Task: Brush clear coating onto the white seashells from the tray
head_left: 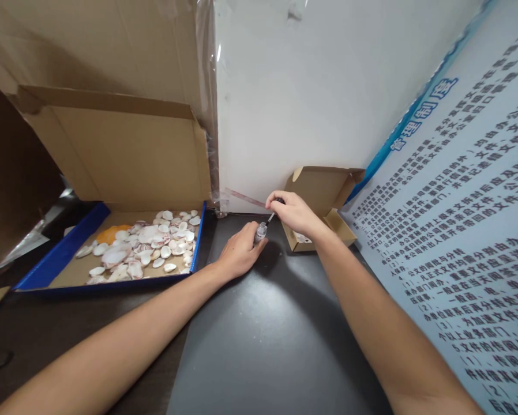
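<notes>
My left hand [240,249] is closed around a small clear glass bottle [261,231] standing on the grey mat. Between the fingertips of my right hand [288,208] is a dark-capped brush applicator [271,217]. Its thin stem slants down to the bottle's mouth; whether the tip is inside the neck I cannot tell. To the left of my left hand, many pale seashells [150,242] lie in an open blue-edged cardboard box [60,253], with something orange among them. Right behind my right hand stands a small open cardboard box [319,184], partly hidden by my wrist.
The grey mat [259,334] covers the dark table [94,328] under my hands. A white wall panel [293,104] rises behind. On the right, a printed board [458,219] leans along the mat's side. A tall cardboard sheet [112,46] stands at the back left.
</notes>
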Demonstrator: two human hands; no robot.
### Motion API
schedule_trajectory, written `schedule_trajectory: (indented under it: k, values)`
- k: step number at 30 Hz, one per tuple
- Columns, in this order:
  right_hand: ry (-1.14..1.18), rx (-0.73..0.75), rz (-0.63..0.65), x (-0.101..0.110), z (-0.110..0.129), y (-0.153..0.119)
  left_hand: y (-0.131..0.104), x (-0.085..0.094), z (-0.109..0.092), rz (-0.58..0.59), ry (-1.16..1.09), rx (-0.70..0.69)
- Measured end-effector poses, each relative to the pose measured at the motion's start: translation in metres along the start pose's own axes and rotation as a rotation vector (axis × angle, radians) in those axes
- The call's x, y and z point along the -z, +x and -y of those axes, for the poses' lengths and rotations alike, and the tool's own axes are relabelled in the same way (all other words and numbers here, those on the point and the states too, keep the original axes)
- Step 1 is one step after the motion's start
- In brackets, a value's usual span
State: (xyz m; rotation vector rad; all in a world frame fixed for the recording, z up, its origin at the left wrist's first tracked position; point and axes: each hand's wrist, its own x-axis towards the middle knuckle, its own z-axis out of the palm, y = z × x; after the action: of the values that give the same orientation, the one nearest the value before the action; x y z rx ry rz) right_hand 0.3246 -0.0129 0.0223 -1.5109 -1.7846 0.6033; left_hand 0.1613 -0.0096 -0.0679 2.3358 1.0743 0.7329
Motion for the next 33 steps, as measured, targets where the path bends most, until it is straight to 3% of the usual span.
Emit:
schedule_trajectory:
  k: [15, 25, 33]
  values:
    - [-0.086, 0.165, 0.033, -0.006, 0.007, -0.007, -0.001, 0.001, -0.004, -0.026, -0.011, 0.012]
    - [-0.307, 0.231, 0.064, -0.006, 0.007, -0.01, -0.004, 0.002, -0.003, -0.021, -0.055, 0.0]
    - [-0.272, 0.118, 0.133, 0.0, 0.012, -0.009, -0.004, 0.003, -0.005, -0.004, 0.01, -0.032]
